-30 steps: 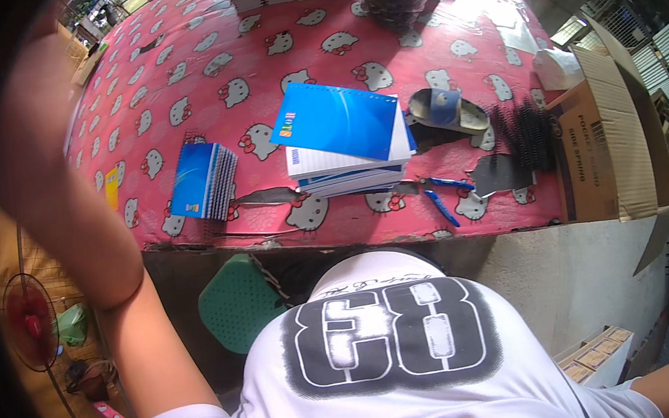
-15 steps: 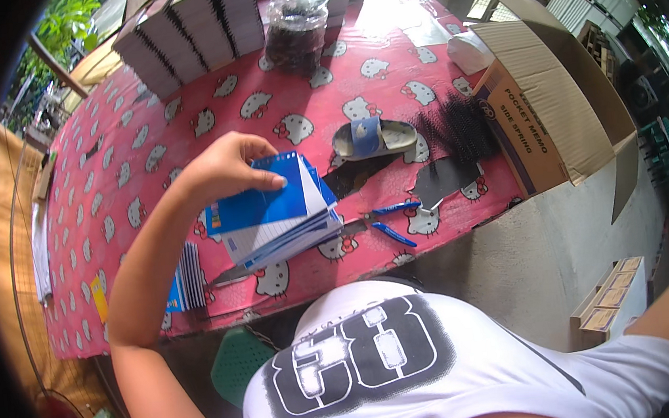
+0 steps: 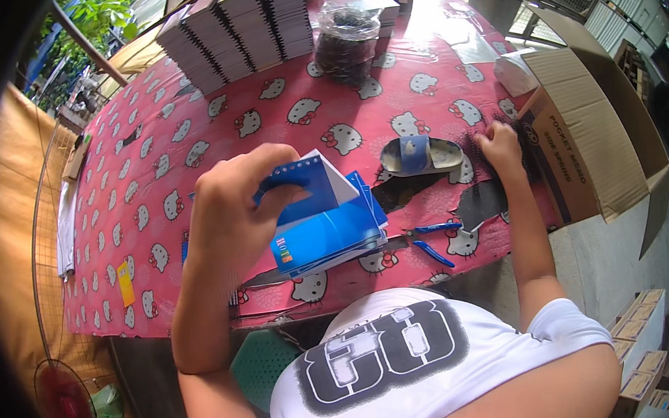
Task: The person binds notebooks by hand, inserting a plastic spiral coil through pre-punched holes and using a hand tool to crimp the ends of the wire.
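Observation:
My left hand (image 3: pixel 235 210) grips a blue-covered notebook (image 3: pixel 313 191), lifted and tilted above a stack of blue notebooks (image 3: pixel 329 241) at the table's near edge. My right hand (image 3: pixel 498 147) rests with curled fingers on a pile of black spiral bindings (image 3: pixel 532 148) beside an open cardboard box (image 3: pixel 582 131); whether it holds any I cannot tell. Blue-handled pliers (image 3: pixel 431 240) lie just right of the stack. A grey and blue sandal (image 3: pixel 419 155) sits between my hands.
A red cartoon-cat tablecloth (image 3: pixel 185 142) covers the table. Rows of stacked notebooks (image 3: pixel 231 23) stand at the far side, with a clear bag of black items (image 3: pixel 348 41) next to them. A fan (image 3: pixel 69 399) and a green stool (image 3: pixel 260 363) are below; small boxes (image 3: pixel 640 341) at lower right.
My left hand came down from the side onto the blue stack and raised the top notebook. My right hand reached out to the black bindings near the box. My view tilted.

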### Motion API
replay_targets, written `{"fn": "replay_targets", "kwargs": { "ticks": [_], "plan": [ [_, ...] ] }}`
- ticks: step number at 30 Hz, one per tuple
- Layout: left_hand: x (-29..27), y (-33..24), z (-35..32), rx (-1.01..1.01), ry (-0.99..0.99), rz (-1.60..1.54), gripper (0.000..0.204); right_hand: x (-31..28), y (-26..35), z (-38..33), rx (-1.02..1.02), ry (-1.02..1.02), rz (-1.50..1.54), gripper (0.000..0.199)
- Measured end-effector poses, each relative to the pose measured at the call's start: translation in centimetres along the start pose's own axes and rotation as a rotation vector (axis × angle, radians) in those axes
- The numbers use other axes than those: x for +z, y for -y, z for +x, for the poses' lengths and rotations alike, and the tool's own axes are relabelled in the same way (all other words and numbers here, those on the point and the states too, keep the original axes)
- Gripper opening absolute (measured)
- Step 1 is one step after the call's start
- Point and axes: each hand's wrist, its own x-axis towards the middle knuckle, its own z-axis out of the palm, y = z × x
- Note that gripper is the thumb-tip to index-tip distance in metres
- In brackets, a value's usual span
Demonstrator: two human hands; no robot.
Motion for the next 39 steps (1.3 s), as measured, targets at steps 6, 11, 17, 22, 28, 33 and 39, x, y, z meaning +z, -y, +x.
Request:
{"fn": "replay_targets", "kwargs": {
  "ticks": [6, 11, 17, 22, 28, 33, 39],
  "plan": [
    [3.4, -0.8, -3.4, -0.016, -0.069, 0.348, 0.042, 4.1, -0.3, -0.8, 0.121, 0.104, -0.110, 0.038],
    [5.6, -1.0, -4.4, -0.071, -0.271, 0.422, 0.049, 2.3, -0.7, 0.1, 0.089, -0.035, 0.015, 0.025],
    [5.7, -2.2, -4.1, -0.180, -0.349, 0.186, 0.041, 0.6, -1.5, -0.3, -0.009, -0.183, -0.041, 0.013],
    [5.6, -1.8, -5.0, -0.084, -0.427, 0.230, 0.031, -6.7, 8.0, -4.8, -0.328, 0.109, 0.656, 0.023],
    [5.7, -1.8, -5.1, -0.091, -0.441, 0.176, 0.028, -10.9, 17.5, -10.6, -0.626, 0.366, 1.037, 0.027],
    [5.7, -1.7, -5.2, -0.079, -0.453, 0.157, 0.028, -11.6, 19.2, -9.3, -0.830, 0.082, 0.853, 0.021],
    [5.8, -1.7, -5.4, -0.084, -0.458, 0.157, 0.028, -11.0, 19.2, -7.6, -0.847, 0.497, 0.991, 0.018]
  ]
}}
